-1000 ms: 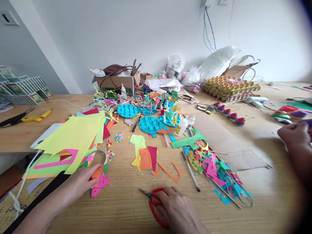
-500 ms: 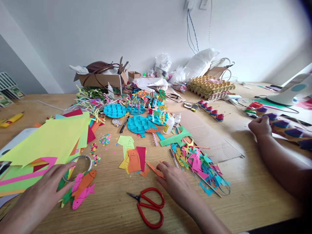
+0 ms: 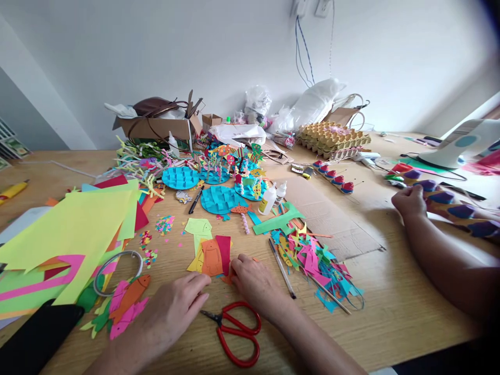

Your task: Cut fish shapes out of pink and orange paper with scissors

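My left hand (image 3: 177,301), open with the thumb a little apart from the fingers, reaches in left of the red-handled scissors (image 3: 240,333). My right hand (image 3: 255,285) is open too, fingers bent down at the table beside a dark red paper piece (image 3: 224,250) and small orange scraps (image 3: 225,280); what lies under its palm is hidden. Between and beyond both hands are an orange paper piece with a drawn fish outline (image 3: 212,256), a yellow piece (image 3: 196,261) and a pale green piece (image 3: 199,227). Cut paper fish (image 3: 130,298) lie left of my left hand.
A tape roll (image 3: 117,273) and coloured sheets (image 3: 86,219) lie left; a black object (image 3: 42,333) is front left. Paper scraps (image 3: 312,255), a pen (image 3: 281,268) and cardboard (image 3: 332,219) lie right. Another person's hand (image 3: 410,205) holds a painted egg-carton strip (image 3: 461,211).
My left hand has moved right, from beside the tape roll and fish to near the scissors. My right hand has shifted left over the orange strip toward the dark red paper.
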Demonstrator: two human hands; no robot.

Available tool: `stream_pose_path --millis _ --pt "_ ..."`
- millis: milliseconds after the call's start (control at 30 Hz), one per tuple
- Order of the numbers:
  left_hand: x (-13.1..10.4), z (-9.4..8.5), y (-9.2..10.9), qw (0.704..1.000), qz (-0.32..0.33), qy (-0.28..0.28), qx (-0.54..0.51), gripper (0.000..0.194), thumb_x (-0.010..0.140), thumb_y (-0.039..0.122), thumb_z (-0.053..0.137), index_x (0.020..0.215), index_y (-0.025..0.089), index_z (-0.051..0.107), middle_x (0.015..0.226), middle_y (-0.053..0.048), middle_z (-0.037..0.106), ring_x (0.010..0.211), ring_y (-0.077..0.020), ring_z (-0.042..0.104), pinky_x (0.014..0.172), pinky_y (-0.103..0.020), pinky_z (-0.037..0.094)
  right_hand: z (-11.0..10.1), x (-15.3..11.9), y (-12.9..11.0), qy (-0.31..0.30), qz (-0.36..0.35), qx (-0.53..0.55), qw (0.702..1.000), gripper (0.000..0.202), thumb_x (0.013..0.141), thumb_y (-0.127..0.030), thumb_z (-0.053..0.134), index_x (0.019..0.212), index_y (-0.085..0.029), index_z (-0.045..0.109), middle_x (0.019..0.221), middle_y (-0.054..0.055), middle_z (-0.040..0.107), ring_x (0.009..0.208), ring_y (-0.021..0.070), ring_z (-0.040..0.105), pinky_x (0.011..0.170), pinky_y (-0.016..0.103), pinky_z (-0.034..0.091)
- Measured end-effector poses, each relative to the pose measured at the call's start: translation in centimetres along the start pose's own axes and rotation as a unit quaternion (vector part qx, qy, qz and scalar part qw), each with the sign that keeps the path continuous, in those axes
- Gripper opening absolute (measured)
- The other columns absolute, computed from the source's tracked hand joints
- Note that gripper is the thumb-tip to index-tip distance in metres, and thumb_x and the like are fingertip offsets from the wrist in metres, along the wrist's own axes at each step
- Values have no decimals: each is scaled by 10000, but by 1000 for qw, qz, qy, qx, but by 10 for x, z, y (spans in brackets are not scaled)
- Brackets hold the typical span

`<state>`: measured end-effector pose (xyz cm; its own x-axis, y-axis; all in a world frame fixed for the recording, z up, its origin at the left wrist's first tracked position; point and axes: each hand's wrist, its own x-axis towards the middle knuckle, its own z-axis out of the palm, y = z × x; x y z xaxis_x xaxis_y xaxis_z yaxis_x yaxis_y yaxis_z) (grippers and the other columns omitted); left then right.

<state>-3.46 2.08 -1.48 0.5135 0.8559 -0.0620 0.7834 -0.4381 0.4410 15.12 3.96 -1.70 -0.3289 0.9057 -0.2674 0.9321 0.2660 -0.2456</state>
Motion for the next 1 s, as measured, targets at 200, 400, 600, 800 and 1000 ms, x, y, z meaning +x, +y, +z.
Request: stream_pose_path --millis 200,400,600,800,1000 --pt "6 -1 3 1000 -7 -19 -5 210 798 122 458 889 227 615 840 -19 708 766 -187 670 672 -266 496 -7 -11 20 9 -2 32 999 148 828 -147 490 855 -172 633 912 71 657 816 194 622 641 245 402" --pt "10 11 -4 1000 11 -6 -13 177 810 129 453 867 212 598 788 -7 701 726 -172 667 624 -247 487 -19 -30 53 13 20 50 998 147 806 -120 478 761 -184 602 850 25 640 747 144 596 598 215 360" --pt "15 22 -11 988 88 113 -53 202 831 134 409 795 208 594 705 2 695 640 -141 670 584 -207 499 -13 -33 56 13 80 31 996 120 795 -184 552 899 -144 595 937 91 634 831 217 608 638 259 379" --pt "12 27 -17 972 120 190 -75 173 826 134 448 818 224 595 700 16 707 620 -124 679 596 -168 515 -6 -33 51 16 116 20 993 139 785 -207 578 913 -155 588 994 97 614 804 222 625 606 260 394" --pt "13 30 -16 965 132 210 -80 167 822 130 450 800 225 585 667 24 705 579 -112 674 563 -148 507 0 -32 47 10 126 27 992 146 805 -138 523 908 -158 625 962 100 651 834 221 629 642 261 403"
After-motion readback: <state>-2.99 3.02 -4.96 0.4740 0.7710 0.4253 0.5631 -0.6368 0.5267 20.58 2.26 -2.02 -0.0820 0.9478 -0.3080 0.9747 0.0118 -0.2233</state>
